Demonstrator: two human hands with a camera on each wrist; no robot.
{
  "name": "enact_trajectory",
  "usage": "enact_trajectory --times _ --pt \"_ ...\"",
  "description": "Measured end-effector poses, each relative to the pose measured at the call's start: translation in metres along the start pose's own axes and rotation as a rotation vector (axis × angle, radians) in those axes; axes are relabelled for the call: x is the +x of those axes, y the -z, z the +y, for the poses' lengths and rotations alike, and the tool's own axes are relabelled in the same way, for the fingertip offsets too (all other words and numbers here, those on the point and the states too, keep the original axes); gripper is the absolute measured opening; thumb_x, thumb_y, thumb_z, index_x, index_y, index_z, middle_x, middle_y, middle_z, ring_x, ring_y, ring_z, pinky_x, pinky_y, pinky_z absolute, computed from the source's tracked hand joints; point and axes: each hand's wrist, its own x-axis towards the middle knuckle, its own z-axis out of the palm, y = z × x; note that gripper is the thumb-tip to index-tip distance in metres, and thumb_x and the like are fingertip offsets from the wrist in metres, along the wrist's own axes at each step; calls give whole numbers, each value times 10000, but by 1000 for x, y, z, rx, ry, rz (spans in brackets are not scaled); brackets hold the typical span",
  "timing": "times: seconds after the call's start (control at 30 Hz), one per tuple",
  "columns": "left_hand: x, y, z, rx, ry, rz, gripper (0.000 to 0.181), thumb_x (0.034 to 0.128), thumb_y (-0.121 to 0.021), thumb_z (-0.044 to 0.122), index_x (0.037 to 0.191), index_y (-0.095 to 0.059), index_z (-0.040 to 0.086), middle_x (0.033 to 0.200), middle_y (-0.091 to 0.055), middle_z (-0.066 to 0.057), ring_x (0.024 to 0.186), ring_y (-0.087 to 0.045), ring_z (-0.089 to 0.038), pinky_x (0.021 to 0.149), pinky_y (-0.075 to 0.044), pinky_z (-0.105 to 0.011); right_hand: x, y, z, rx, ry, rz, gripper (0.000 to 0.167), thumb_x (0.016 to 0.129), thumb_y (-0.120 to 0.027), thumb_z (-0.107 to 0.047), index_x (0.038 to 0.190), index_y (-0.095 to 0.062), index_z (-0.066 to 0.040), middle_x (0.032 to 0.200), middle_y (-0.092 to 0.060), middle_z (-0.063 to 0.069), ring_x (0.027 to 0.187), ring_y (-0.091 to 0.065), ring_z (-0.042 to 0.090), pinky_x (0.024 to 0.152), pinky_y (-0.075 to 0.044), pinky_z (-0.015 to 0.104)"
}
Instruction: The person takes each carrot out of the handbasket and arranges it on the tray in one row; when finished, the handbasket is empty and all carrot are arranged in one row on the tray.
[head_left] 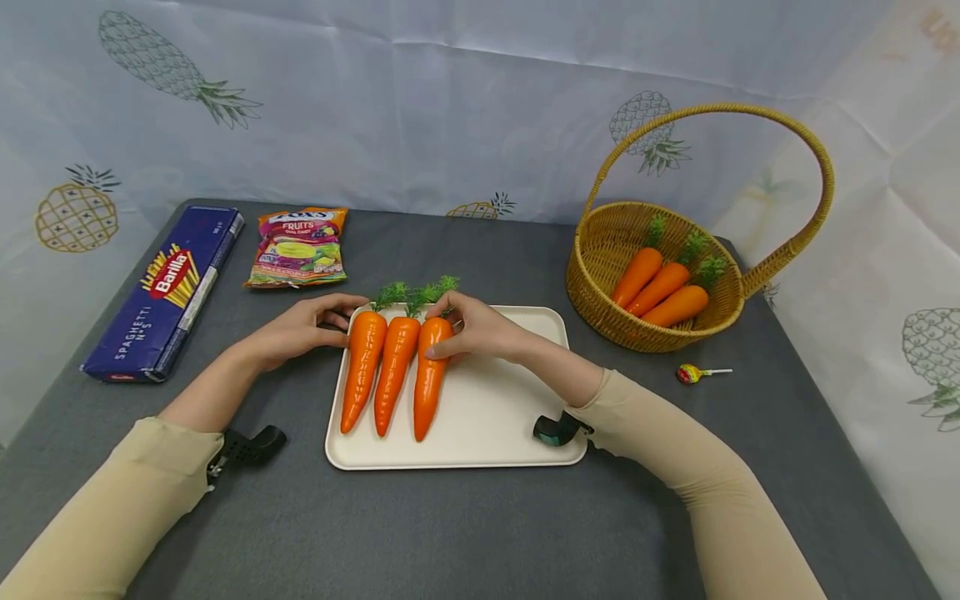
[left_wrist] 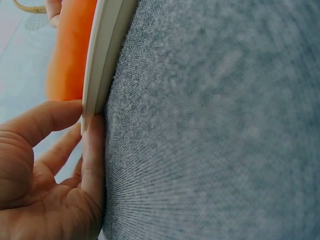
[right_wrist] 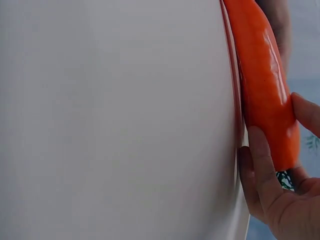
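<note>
Three orange carrots with green tops lie side by side on a cream tray point(head_left: 502, 408) in the head view. My right hand point(head_left: 483, 327) grips the rightmost carrot point(head_left: 430, 387) near its leafy end. In the right wrist view, the thumb and fingers are on either side of that carrot point(right_wrist: 265, 80). At the tray's left rim, my left hand point(head_left: 303, 327) pinches the edge, thumb above and fingers below, as the left wrist view shows. Close beside that thumb is the leftmost carrot point(head_left: 364, 367); the middle carrot point(head_left: 395, 375) lies between the other two.
A wicker basket point(head_left: 600, 304) with a tall handle holds three more carrots at the right. In front of it lies a lollipop point(head_left: 690, 373). A blue spaghetti box point(head_left: 165, 292) and a candy bag point(head_left: 298, 248) are at the back left of the grey table point(head_left: 450, 533).
</note>
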Motion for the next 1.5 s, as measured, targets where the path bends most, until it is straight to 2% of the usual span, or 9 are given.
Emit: enact_trajectory --times 0.2,0.37,0.5,0.7,0.9,1.1,1.5 --pt "-1 1 -3 5 -5 3 643 951 -629 164 1524 -355 62 1499 -417 -207 1049 -521 -124 840 -488 -183 1 -1 0 -22 -4 13 478 822 -799 -172 1227 -549 -125 1156 -584 124 989 -642 239 786 -544 270" --pt "-1 2 -4 3 -2 8 638 948 -626 151 1522 -360 67 1507 -410 -205 1033 -523 -94 842 -487 -180 0 -1 0 -37 -14 28 476 814 -810 -191 1230 -584 -143 1066 -607 127 917 -650 223 727 -552 262" --pt "0 2 -4 1 -2 5 640 948 -628 153 1522 -359 64 1509 -408 -206 1034 -524 -96 840 -488 -177 0 -2 0 -27 -18 29 479 819 -808 -192 1242 -588 -140 1023 -604 119 863 -622 207 700 -567 262" --pt "0 1 -1 -6 -8 0 638 951 -626 157 1521 -358 58 1493 -421 -206 1043 -520 -120 837 -489 -176 -1 -3 0 -23 -10 36 478 824 -804 -184 1248 -590 -130 1015 -606 121 863 -609 209 687 -553 249" --pt "0 1 -2 -6 -2 -2 637 952 -625 151 1523 -356 61 1505 -410 -204 1040 -520 -109 838 -487 -175 -2 -1 -1 -53 -31 44 515 822 -805 -190 1293 -602 -150 1099 -610 123 929 -612 218 721 -523 239" --pt "0 1 -2 -2 -9 -1 643 948 -629 155 1521 -355 51 1504 -409 -210 1048 -516 -124 832 -488 -175 -3 1 -2 -42 -54 47 551 827 -793 -161 1343 -597 -166 1197 -596 132 1022 -622 238 778 -548 257" --pt "1 1 -3 1 -8 3 644 940 -635 155 1515 -366 49 1490 -424 -208 1043 -519 -123 827 -491 -170 -5 0 -3 7 -57 74 562 811 -807 -125 1335 -607 -161 1180 -604 139 1018 -641 247 755 -556 249"
